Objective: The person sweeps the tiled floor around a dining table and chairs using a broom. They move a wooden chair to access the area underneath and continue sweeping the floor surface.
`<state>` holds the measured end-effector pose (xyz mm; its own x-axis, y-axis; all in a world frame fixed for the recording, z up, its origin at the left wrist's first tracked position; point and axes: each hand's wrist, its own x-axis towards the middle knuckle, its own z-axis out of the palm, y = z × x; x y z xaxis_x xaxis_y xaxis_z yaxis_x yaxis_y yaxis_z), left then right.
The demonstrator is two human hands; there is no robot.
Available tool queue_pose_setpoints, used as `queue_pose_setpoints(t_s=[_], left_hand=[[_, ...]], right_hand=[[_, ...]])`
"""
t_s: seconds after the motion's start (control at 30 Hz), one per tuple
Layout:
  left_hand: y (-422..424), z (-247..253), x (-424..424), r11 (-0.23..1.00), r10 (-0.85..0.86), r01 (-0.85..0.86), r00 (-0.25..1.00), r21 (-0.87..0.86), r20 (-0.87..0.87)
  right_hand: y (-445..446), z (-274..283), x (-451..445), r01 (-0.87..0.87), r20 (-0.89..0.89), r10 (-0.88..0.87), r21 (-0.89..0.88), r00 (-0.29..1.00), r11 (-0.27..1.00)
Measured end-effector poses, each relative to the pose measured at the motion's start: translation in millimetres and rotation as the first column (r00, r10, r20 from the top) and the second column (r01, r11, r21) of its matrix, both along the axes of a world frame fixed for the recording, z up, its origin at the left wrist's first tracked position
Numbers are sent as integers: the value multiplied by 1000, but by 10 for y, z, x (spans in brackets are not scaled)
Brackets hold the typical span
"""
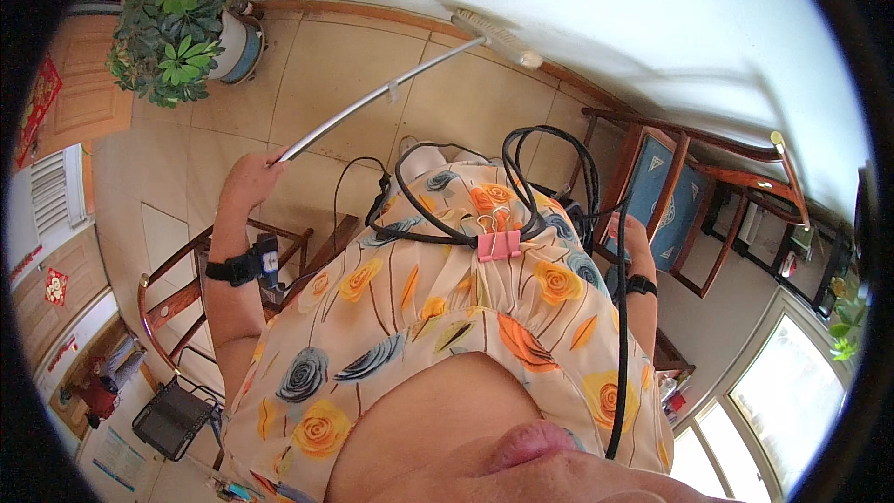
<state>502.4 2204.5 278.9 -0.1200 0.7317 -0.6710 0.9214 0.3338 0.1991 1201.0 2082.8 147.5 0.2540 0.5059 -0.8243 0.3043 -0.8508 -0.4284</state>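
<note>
My left hand [250, 184] grips the end of a long metal pole [349, 110]. At the pole's far end, a wide pale head [497, 38] with a fringe or bristles lies along the foot of the wall. My right hand [634, 237] hangs by my right side, close to a wooden chair [674, 188] with a blue patterned seat. A black cable [621, 335] crosses in front of this hand, and I cannot tell whether its fingers hold anything. Loops of black cable are gathered at my waist by a pink binder clip [499, 245] on the floral dress [419, 293].
A leafy potted plant [174, 35] stands at the far left by the wooden baseboard [335, 8]. Behind my left arm is another wooden chair [178, 304]. Lower left, a black folding chair [173, 419] stands. Beige floor tiles [335, 77] lie ahead; a bright window [789, 370] is at right.
</note>
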Motion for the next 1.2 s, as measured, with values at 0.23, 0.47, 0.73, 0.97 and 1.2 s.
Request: queue_pose_setpoints(t_s=[0.23,0.47,0.73,0.97,1.2], left_hand=[[363,-743,14,980,188,-167,960,-112,209],[496,-921,231,989,-134,133,991,-60,-19],[258,-443,244,958,-267,277,954,68,-133],[646,-795,189,937,-300,317,946,145,-125],[1051,-876,-313,973,-219,227,965,41,-142]], right_hand=[[-55,150,-128,0,-38,-3,-69,999,998],[-204,200,-144,77,21,-77,-49,997,996],[-278,185,-304,64,-138,-76,-88,988,994],[9,223,-233,-42,115,53,-98,992,994],[49,245,-197,-43,36,40,66,999,997]])
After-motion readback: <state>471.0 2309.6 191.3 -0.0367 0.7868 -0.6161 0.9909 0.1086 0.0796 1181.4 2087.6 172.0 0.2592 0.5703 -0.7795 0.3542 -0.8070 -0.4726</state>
